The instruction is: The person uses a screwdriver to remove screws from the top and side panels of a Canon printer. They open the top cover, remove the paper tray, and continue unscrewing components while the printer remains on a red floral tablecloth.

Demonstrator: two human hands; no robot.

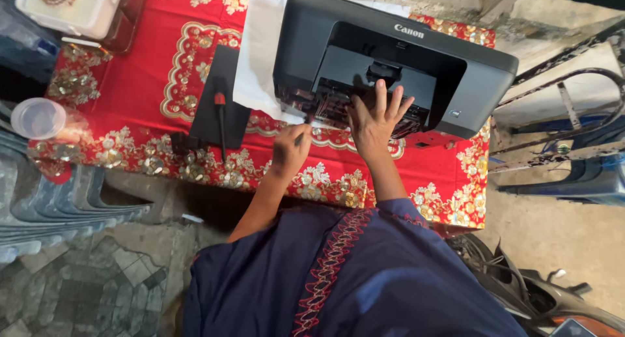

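Observation:
A black printer (449, 57) stands on a table with a red and gold cloth (137, 83), its front opened toward me. My right hand (374, 122) lies flat with fingers spread on the parts inside the open front. My left hand (290, 149) is closed around a thin dark tool (301, 136), whose tip points at the lower left edge of the printer's opening. What kind of tool it is cannot be made out.
A black panel (208, 115) lies left of the printer with a red-handled screwdriver (221, 119) on it. White sheet (257, 57) under the printer. White tub (71, 8) and clear container (39, 119) at left, stacked grey chairs (58, 207), metal frame (566, 115) at right.

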